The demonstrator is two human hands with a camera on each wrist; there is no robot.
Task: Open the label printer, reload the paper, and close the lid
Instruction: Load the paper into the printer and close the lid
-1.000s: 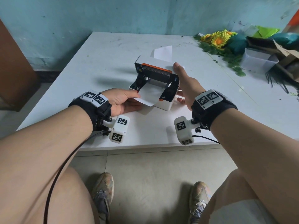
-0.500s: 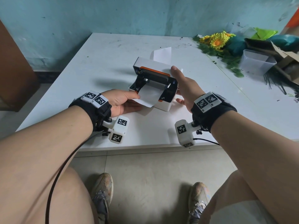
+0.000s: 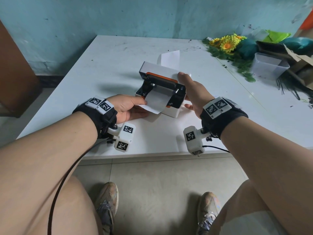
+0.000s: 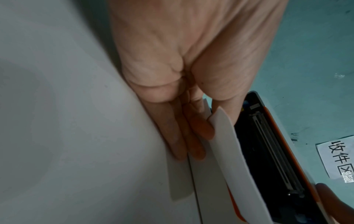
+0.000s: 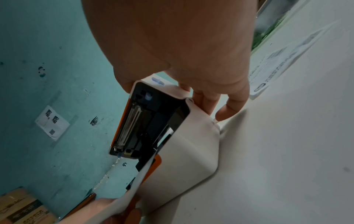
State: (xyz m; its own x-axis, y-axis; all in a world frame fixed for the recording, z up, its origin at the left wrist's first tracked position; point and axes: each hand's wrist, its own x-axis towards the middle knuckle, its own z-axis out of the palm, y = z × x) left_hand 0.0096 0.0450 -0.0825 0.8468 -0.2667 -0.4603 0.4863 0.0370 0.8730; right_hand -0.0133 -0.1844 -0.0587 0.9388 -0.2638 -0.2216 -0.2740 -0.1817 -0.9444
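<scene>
A white label printer [image 3: 171, 113] with orange trim stands mid-table, its lid [image 3: 156, 69] tilted partway down over the black inside. A white paper strip [image 3: 156, 101] runs out of the front. My left hand [image 3: 128, 107] rests on the table and pinches the strip's near corner between thumb and fingers; the left wrist view shows the paper [image 4: 229, 151] against the fingertips. My right hand [image 3: 193, 92] grips the lid's right end. In the right wrist view its thumb sits on the lid [image 5: 153, 118] edge, with its fingers [image 5: 203, 103] curled behind.
A loose white sheet [image 3: 169, 60] stands behind the printer. Artificial sunflowers [image 3: 227, 43], a clear plastic tub [image 3: 269, 67] and a torn cardboard box [image 3: 299, 63] crowd the back right. The table's front edge [image 3: 152, 154] lies just under my wrists.
My right hand has brought the lid down toward the printer body. My left hand has kept its hold on the paper strip in the same place.
</scene>
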